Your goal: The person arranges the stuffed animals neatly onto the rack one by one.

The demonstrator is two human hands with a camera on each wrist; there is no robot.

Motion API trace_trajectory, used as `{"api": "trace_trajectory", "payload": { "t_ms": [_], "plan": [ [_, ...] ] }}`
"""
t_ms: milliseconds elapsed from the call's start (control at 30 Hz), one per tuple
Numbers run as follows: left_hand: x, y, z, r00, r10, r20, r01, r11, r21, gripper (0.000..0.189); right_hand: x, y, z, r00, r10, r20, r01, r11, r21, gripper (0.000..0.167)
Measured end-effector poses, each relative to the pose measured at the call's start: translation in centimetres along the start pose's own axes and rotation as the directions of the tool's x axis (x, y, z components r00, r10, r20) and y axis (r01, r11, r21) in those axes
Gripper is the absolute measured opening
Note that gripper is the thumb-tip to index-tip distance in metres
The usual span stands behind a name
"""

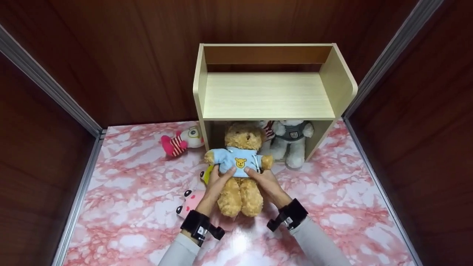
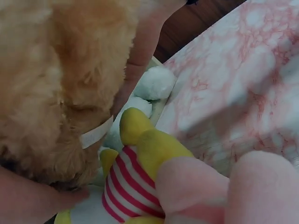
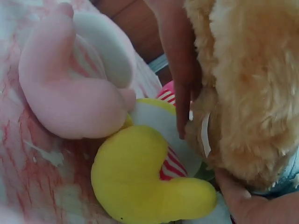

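A brown teddy bear (image 1: 241,199) in a light blue hoodie is held between my two hands in the head view, its face toward me. My left hand (image 1: 218,183) grips one side of its lower body and my right hand (image 1: 269,183) the other, thumbs on the front of the hoodie. The bear's head is at the lower opening of a pale wooden shelf (image 1: 262,94). Fur and a white tag (image 3: 205,135) show close up in the right wrist view. Beneath the bear lies a yellow plush toy (image 3: 131,175) with red-striped cloth.
Inside the shelf's lower compartment sits a white bear in a grey top (image 1: 293,135), with a striped toy (image 1: 268,131) beside it. A pink plush (image 1: 192,202) lies near my left wrist. Left of the shelf lies a white-and-pink plush (image 1: 178,145). Dark panels (image 1: 111,66) surround the pink marbled floor.
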State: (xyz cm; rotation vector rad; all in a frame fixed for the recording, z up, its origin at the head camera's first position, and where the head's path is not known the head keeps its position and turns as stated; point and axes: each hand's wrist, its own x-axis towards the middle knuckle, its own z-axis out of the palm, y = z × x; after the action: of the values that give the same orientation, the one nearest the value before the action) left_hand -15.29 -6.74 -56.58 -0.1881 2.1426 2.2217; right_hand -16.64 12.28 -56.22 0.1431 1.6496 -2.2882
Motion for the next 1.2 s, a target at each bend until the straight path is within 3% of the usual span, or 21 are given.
{"api": "trace_trajectory", "payload": {
  "t_ms": [167, 267, 400, 567, 700, 767, 833, 900, 967, 1033, 1067, 1133, 1167, 1200],
  "plan": [
    [0.1, -0.3, 0.0, 1.0, 0.01, 0.025, -0.01, 1.0, -0.016, 0.055, 0.0, -0.7, -0.4, 0.987, -0.023, 0.159, 0.051, 0.982, -0.18, 0.045],
    [0.4, -0.6, 0.1, 0.999, 0.055, 0.003, -0.054, 0.998, -0.032, 0.047, 0.2, -1.2, -0.4, 0.983, -0.031, 0.179, 0.076, 0.966, -0.247, 0.051],
    [0.8, -0.7, 0.6, 0.996, 0.084, -0.008, -0.084, 0.996, -0.039, 0.045, 0.6, -1.3, -0.2, 0.995, -0.042, 0.086, 0.06, 0.976, -0.212, 0.055],
    [1.2, -0.6, 1.3, 0.997, 0.07, 0.015, -0.069, 0.996, -0.061, 0.049, 0.9, -1.3, -0.5, 0.997, -0.081, -0.007, 0.079, 0.988, -0.132, 0.054],
    [1.2, -0.8, 1.4, 0.995, 0.068, 0.069, -0.063, 0.996, -0.061, 0.057, 0.8, -1.8, -1.3, 0.997, -0.056, -0.047, 0.046, 0.982, -0.185, 0.043],
    [1.0, -1.2, 1.4, 0.991, 0.085, 0.103, -0.082, 0.996, -0.03, 0.063, 0.6, -2.4, -2.3, 0.995, -0.026, -0.094, 0.003, 0.972, -0.235, 0.038],
    [0.8, -2.0, 1.3, 0.982, 0.134, 0.132, -0.141, 0.989, 0.041, 0.067, 0.4, -3.0, -3.5, 0.991, 0.0, -0.132, -0.037, 0.961, -0.275, 0.037],
    [0.8, -2.9, 1.1, 0.968, 0.191, 0.161, -0.216, 0.964, 0.154, 0.065, 0.3, -3.4, -4.6, 0.989, 0.013, -0.149, -0.054, 0.96, -0.273, 0.038],
    [0.8, -4.0, 0.8, 0.938, 0.276, 0.21, -0.329, 0.899, 0.289, 0.062, 0.2, -3.6, -5.5, 0.987, 0.025, -0.158, -0.068, 0.961, -0.267, 0.038],
    [0.7, -5.0, 0.5, 0.881, 0.365, 0.301, -0.466, 0.782, 0.414, 0.053, 0.0, -3.7, -6.1, 0.987, 0.018, -0.161, -0.056, 0.97, -0.235, 0.039],
    [0.7, -5.4, 0.3, 0.842, 0.405, 0.358, -0.537, 0.702, 0.468, 0.05, -0.1, -3.8, -6.4, 0.987, 0.022, -0.16, -0.058, 0.974, -0.22, 0.039],
    [0.6, -6.2, 0.0, 0.752, 0.466, 0.465, -0.659, 0.52, 0.544, 0.048, -0.4, -3.8, -6.8, 0.988, 0.026, -0.154, -0.054, 0.982, -0.179, 0.037],
    [0.5, -6.5, -0.2, 0.718, 0.474, 0.509, -0.694, 0.442, 0.568, 0.048, -0.5, -3.8, -7.0, 0.988, 0.029, -0.151, -0.053, 0.987, -0.155, 0.035],
    [0.5, -6.7, -0.4, 0.69, 0.473, 0.548, -0.721, 0.382, 0.578, 0.049, -0.5, -3.8, -7.1, 0.989, 0.031, -0.146, -0.051, 0.989, -0.136, 0.034]
  ]
}}
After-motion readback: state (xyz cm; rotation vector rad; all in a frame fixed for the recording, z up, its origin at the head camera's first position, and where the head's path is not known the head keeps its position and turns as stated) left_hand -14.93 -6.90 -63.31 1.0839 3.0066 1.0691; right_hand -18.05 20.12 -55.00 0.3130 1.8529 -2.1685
